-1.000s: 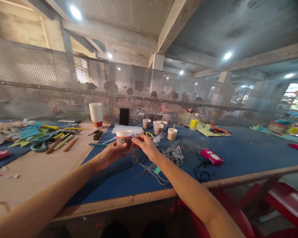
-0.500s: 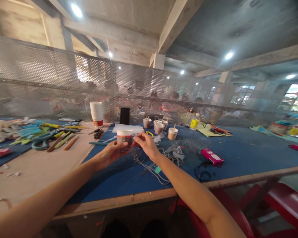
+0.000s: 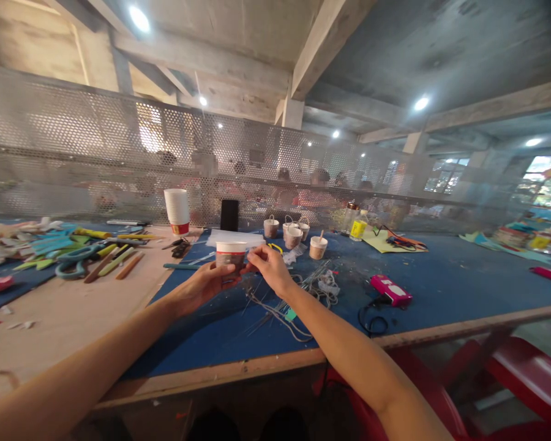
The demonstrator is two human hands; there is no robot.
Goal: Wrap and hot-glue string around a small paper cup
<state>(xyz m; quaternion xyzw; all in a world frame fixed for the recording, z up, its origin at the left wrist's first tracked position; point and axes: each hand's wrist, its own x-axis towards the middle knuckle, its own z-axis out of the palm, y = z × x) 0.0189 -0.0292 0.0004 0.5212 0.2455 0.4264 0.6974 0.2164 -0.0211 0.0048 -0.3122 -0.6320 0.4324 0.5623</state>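
Note:
My left hand (image 3: pixel 213 278) is closed around a paper cup (image 3: pixel 230 254), white at the rim with a red band and a brownish lower part. The cup is upright above the blue tabletop. At the cup's right side, the fingers of my right hand (image 3: pixel 269 264) are pinched together; what they hold, if anything, is too small to make out. Beneath and right of this hand lie grey cords (image 3: pixel 298 331) and thin wires (image 3: pixel 310 282). Beyond it stand several small cups (image 3: pixel 294 237), some with cord loops, and another cup (image 3: pixel 318 247) with a stick in it.
At the left lie scissors (image 3: pixel 76 263), wooden-handled tools (image 3: pixel 129 266) and coloured scraps (image 3: pixel 50 239). Behind are a stack of paper cups (image 3: pixel 177 208), a black phone (image 3: pixel 229 214) and a yellow-labelled bottle (image 3: pixel 359 226). A pink device (image 3: pixel 392 290) lies right; a perforated screen (image 3: pixel 257 135) borders the table.
The view has shifted very slightly. My two hands and the cup keep nearly the same position and grip.

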